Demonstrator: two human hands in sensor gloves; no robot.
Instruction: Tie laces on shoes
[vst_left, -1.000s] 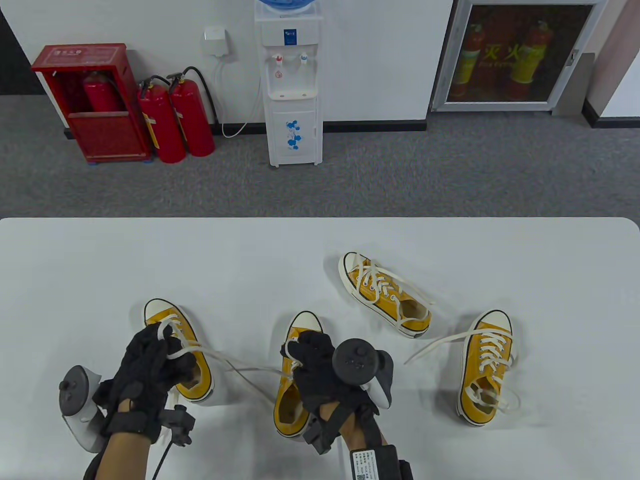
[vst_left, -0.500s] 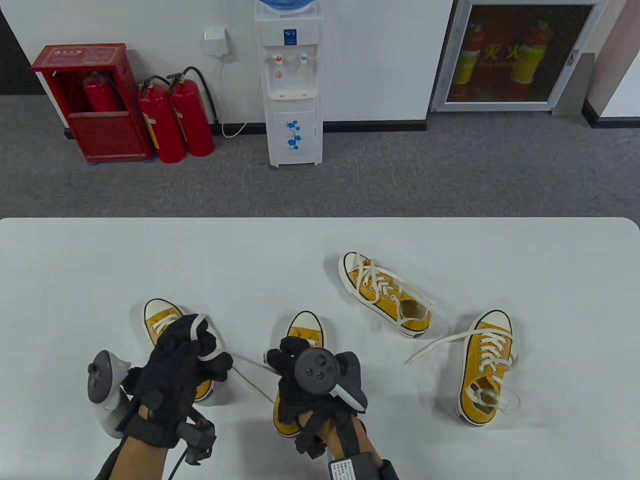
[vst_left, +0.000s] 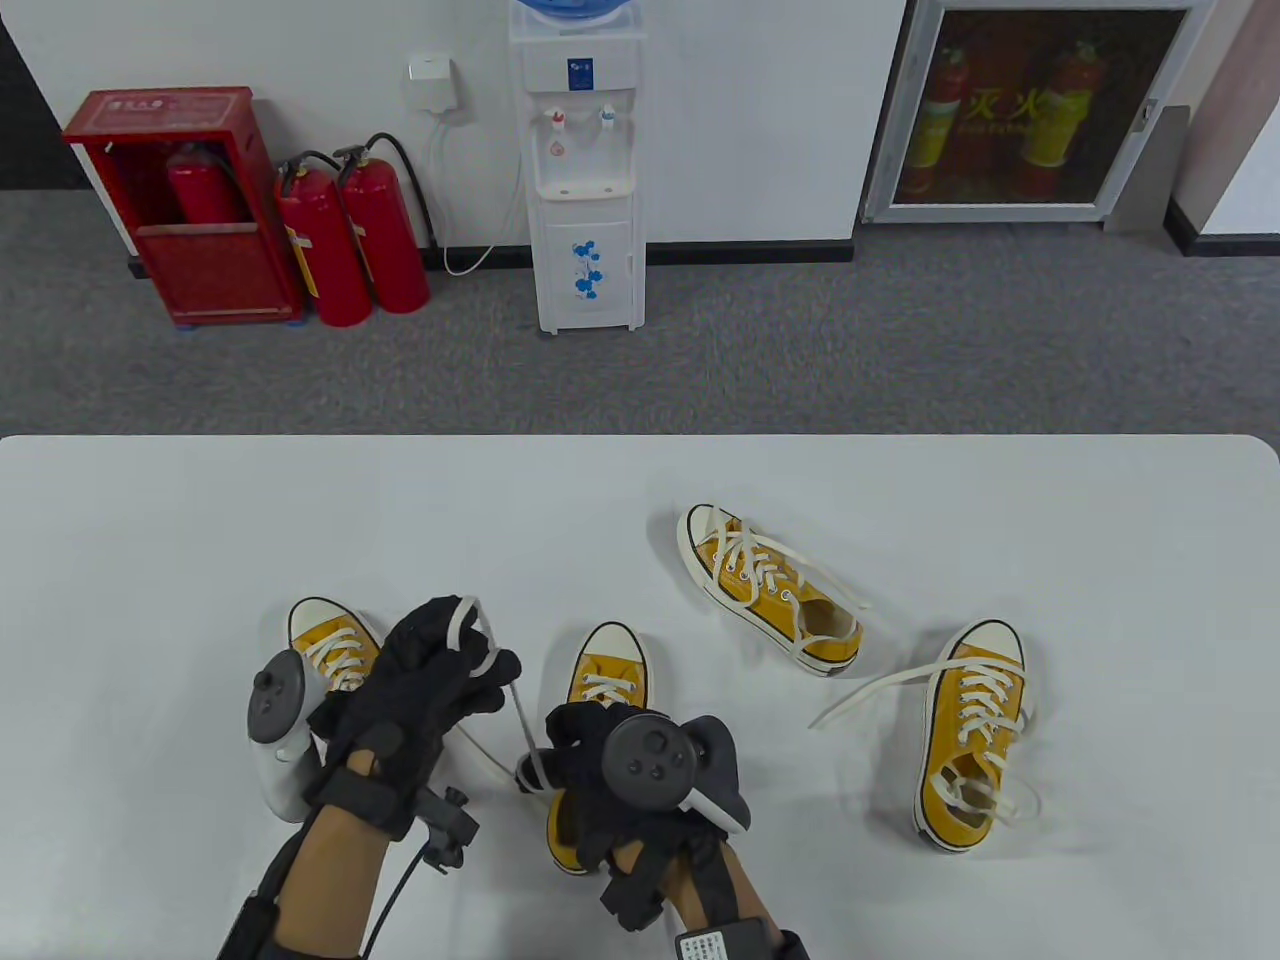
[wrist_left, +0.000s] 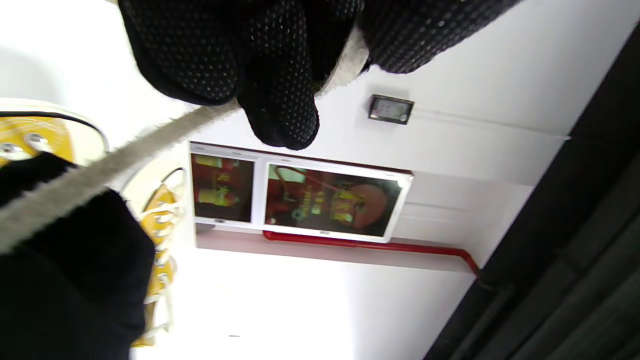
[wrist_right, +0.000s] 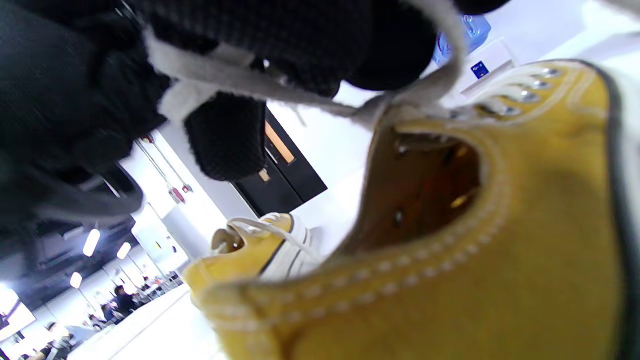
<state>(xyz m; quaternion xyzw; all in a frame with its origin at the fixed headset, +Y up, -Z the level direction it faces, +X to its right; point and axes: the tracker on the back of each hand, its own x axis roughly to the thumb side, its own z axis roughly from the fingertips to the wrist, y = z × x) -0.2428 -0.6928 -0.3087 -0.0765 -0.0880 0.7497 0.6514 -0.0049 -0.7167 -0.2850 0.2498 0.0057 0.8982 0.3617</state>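
Both hands (vst_left: 440, 670) (vst_left: 600, 770) w/ lace (vst_left: 520, 715) over shoe (vst_left: 600, 690).

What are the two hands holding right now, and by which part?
Both hold white shoelace: left hand has it looped round its fingers, right hand pinches a strand.

Shoes (vst_left: 596, 720): yellow canvas cloth, matt, w/ white stitching along the collar (wrist_right: 380, 285); white toe caps (vst_left: 610, 640) look like smooth rubber, slight sheen. Eyelets (wrist_right: 510, 111) shiny metal. Laces (vst_left: 520, 715): flat woven cotton-like cloth, off-white, fuzzy and rough close up (wrist_left: 100, 172). Gloves on left hand (vst_left: 420, 680) and right hand (vst_left: 590, 770): black knit fabric, matt, w/ a fine dotted texture on the fingers (wrist_left: 280, 85). Trackers (vst_left: 650, 750): smooth plastic, dark grey top, white body, semi-matt. Table (vst_left: 200, 520): white, smooth, matt w/ soft reflections.
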